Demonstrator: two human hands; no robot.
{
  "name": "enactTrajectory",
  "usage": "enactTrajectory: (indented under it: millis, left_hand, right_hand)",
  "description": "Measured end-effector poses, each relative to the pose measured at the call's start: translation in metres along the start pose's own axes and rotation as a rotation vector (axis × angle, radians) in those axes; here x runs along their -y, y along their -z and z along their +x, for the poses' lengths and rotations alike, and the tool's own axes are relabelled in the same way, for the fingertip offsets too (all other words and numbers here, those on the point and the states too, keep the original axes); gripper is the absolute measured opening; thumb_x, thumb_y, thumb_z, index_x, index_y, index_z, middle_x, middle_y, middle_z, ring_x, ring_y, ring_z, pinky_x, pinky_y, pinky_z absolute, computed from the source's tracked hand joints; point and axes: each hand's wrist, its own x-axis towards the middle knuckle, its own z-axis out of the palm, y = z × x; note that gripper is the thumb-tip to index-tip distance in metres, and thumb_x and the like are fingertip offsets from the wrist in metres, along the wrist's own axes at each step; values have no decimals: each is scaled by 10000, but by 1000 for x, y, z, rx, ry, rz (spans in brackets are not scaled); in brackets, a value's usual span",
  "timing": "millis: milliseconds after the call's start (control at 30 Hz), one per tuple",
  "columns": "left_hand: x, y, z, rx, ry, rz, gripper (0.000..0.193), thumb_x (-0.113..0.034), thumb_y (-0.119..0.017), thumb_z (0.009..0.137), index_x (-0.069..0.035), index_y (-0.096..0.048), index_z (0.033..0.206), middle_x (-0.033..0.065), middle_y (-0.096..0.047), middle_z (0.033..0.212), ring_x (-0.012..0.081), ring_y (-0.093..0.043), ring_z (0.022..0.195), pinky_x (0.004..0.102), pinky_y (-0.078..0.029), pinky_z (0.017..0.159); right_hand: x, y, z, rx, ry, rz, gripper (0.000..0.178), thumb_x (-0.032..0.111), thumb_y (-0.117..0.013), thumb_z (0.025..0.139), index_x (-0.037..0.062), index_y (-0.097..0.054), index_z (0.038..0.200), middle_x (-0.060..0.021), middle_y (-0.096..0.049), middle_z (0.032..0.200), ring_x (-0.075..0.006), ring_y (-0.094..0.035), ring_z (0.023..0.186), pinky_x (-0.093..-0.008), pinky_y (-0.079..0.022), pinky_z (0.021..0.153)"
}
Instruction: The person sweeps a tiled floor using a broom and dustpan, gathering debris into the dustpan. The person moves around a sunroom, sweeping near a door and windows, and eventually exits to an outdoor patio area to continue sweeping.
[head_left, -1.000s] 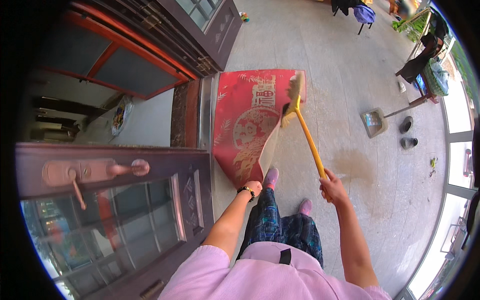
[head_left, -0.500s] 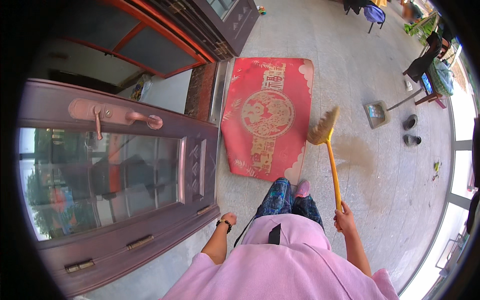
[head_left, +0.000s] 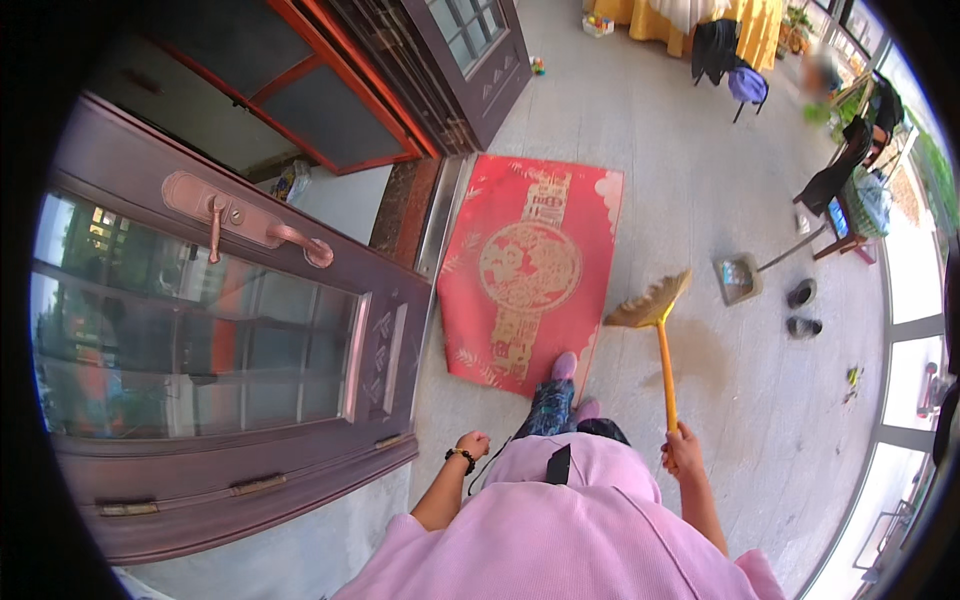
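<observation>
My right hand point(head_left: 683, 451) is wrapped round the top of a yellow handle belonging to a broom point(head_left: 669, 368). The broom's fan-shaped straw head point(head_left: 651, 303) points away from me, just off the right edge of a red floor mat point(head_left: 590, 260) with gold patterns. On the left, my left hand point(head_left: 474, 444) hangs beside my body with its fingers curled in and nothing visible in them; a dark bead bracelet circles the wrist. One of my pink shoes point(head_left: 565, 366) is on the mat's near right corner.
A brown glass-paned door point(head_left: 240, 320) stands on the left beside the doorway. To the right are a long-handled dustpan point(head_left: 740, 282), a pair of dark shoes point(head_left: 804, 327) and a chair point(head_left: 842, 240) with clothes and bags. A yellow-draped table point(head_left: 757, 40) is farther off.
I have stepped forward, one shoe now on the mat. The broom's head has swung to a flatter angle near the mat's edge. My right hand keeps its hold.
</observation>
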Motion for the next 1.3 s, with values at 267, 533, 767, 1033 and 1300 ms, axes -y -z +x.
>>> enactTrajectory:
  millis: [267,533,767,1033,1300]
  left_hand:
    - [-28,17,34,-113,-46,-104,198,-206,-486,818,-58,-565,922,49,-618,723,153,-618,687,274,-448,525]
    - [30,3,-8,-89,71,-276,191,-235,-480,814,-75,-559,882,40,-613,746,149,-593,677,297,-465,605]
    - [47,-1,-35,-64,422,-270,206,-219,-480,822,-112,-535,989,40,-618,861,157,-613,734,350,-445,550]
    - [-53,12,12,-89,26,-195,218,-244,-493,819,-53,-555,905,54,-615,739,149,-617,675,280,-461,521]
    - [-28,25,-27,-170,-109,-206,219,-212,-475,836,-52,-556,962,61,-613,764,155,-611,693,297,-470,594]
  right_hand:
    - [-38,25,-15,-13,83,-53,516,122,-464,815,152,-285,1298,-62,-491,564,-123,-452,362,-248,-301,261]
    - [-22,32,7,-24,114,-31,404,173,-470,838,150,-364,1227,-52,-495,570,-111,-458,359,-246,-322,252]
    - [-26,39,-10,50,174,167,457,131,-467,839,125,-320,1271,-50,-492,582,-103,-458,370,-227,-334,277]
    - [-26,44,-22,5,136,131,478,123,-481,826,111,-315,1274,-59,-494,578,-119,-461,369,-246,-338,278]
    - [-8,45,7,-15,98,-99,482,139,-454,824,153,-306,1283,-46,-480,557,-106,-421,350,-231,-297,267]
